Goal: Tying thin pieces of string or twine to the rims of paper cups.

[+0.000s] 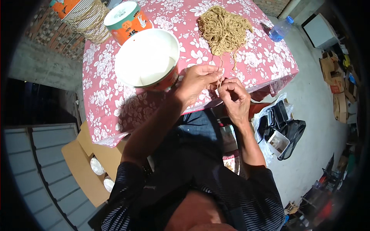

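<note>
A tangled heap of tan twine (224, 30) lies on the table, and thin strands (221, 60) run from it down to my hands. With thumb and fingers pinched together, my left hand (197, 84) grips the twine just above the table's near edge. Beside it, slightly lower and to the right, my right hand (236, 101) is closed in a pinch on the same strands. A round tub (146, 59) with a white inside sits left of my left hand, tilted toward me. Behind it is an orange and green tub with a white lid (122, 13).
A pink floral cloth (104, 92) covers the table. Twine-wrapped tubs (90, 23) stand at the far left. A water bottle (281, 29) is at the right edge. An open carton (86, 165) sits lower left; a bag with black items (279, 127) lies to the right.
</note>
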Motion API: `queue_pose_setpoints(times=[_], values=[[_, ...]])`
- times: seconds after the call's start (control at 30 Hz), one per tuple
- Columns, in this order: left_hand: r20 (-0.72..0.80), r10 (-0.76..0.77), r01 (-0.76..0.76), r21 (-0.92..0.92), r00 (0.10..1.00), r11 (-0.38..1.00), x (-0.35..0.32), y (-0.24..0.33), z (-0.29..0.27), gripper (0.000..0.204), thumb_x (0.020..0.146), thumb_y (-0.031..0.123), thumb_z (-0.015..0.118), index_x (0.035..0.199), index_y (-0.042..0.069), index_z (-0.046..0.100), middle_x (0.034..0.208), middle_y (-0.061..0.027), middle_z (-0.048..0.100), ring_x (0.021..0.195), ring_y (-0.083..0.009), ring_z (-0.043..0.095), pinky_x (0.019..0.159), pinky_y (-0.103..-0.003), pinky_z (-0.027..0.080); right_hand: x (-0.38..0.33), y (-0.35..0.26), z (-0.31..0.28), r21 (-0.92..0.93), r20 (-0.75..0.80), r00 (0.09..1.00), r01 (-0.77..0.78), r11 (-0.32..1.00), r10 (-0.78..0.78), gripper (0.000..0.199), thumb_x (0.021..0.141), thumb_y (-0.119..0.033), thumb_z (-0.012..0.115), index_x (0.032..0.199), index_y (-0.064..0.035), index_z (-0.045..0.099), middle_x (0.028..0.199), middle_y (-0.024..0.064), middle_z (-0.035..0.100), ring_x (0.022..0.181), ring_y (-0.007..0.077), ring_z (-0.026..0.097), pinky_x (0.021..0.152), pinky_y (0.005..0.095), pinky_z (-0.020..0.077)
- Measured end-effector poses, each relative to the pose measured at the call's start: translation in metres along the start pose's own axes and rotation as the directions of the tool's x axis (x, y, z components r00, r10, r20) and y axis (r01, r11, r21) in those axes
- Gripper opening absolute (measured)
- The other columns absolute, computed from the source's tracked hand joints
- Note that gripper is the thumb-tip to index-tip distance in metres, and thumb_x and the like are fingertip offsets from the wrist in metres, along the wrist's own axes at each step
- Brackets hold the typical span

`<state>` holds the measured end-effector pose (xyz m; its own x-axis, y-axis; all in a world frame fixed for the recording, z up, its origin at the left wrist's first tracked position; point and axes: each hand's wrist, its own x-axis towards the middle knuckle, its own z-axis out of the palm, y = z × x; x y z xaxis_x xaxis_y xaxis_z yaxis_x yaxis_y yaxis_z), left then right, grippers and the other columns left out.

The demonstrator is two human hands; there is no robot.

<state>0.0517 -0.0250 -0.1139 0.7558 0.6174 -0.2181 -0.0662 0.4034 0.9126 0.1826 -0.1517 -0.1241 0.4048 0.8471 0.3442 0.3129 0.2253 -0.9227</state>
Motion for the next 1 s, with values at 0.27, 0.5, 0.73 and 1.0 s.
queue_pose_setpoints(times=[0.27, 0.5, 0.73, 1.0], values=[[0.06, -0.079, 0.094, -0.326, 0.995, 0.941, -0.015, -0.009, -0.011, 0.034, 0.1, 0.018, 0.068, 0.128, -0.001, 0.064, 0.1, -0.0039, 0.068, 0.087, -0.0114, 0.062, 0.076, -0.027, 0.048, -0.03, 0.008, 0.014, 0.483, -0.061, 0.978, -0.144, 0.864, 0.197, 0.004, 0.092, 0.004, 0.063, 0.088, 0.003, 0.065, 0.109, 0.0086, 0.064, 0.071, 0.0055, 0.054, 0.061, 0.0205, 0.0455], [0.032, -0.065, 0.072, -0.38, 0.997, 0.922, -0.034, -0.004, -0.02, 0.027, 0.099, 0.02, 0.071, 0.118, 0.001, 0.065, 0.101, -0.0052, 0.068, 0.087, -0.0127, 0.061, 0.074, -0.028, 0.048, -0.058, 0.002, 0.013, 0.528, 0.105, 0.97, -0.242, 0.814, 0.221, 0.005, 0.091, 0.006, 0.058, 0.088, 0.0031, 0.06, 0.118, 0.0178, 0.064, 0.067, 0.009, 0.057, 0.063, 0.0237, 0.0503], [0.109, -0.053, 0.091, -0.381, 0.993, 0.92, -0.055, -0.016, -0.016, 0.014, 0.103, 0.015, 0.062, 0.107, 0.002, 0.065, 0.091, -0.0039, 0.067, 0.071, -0.0076, 0.058, 0.064, -0.023, 0.047, -0.045, 0.0, -0.006, 0.898, 0.031, 0.907, -0.21, 0.387, 0.42, 0.01, 0.096, -0.014, 0.061, 0.092, -0.0049, 0.059, 0.115, 0.0144, 0.068, 0.101, 0.0266, 0.068, 0.086, 0.0379, 0.0604], [-0.053, -0.026, 0.008, -0.319, 0.998, 0.948, -0.069, -0.029, 0.001, 0.012, 0.099, 0.012, 0.066, 0.105, 0.002, 0.064, 0.09, -0.0066, 0.068, 0.068, -0.0112, 0.06, 0.065, -0.025, 0.049, 0.007, -0.024, -0.039, 0.895, 0.133, 0.894, -0.294, 0.335, 0.429, 0.018, 0.101, -0.005, 0.06, 0.119, 0.0007, 0.058, 0.099, 0.0057, 0.059, 0.072, 0.008, 0.05, 0.073, 0.0272, 0.0522]])
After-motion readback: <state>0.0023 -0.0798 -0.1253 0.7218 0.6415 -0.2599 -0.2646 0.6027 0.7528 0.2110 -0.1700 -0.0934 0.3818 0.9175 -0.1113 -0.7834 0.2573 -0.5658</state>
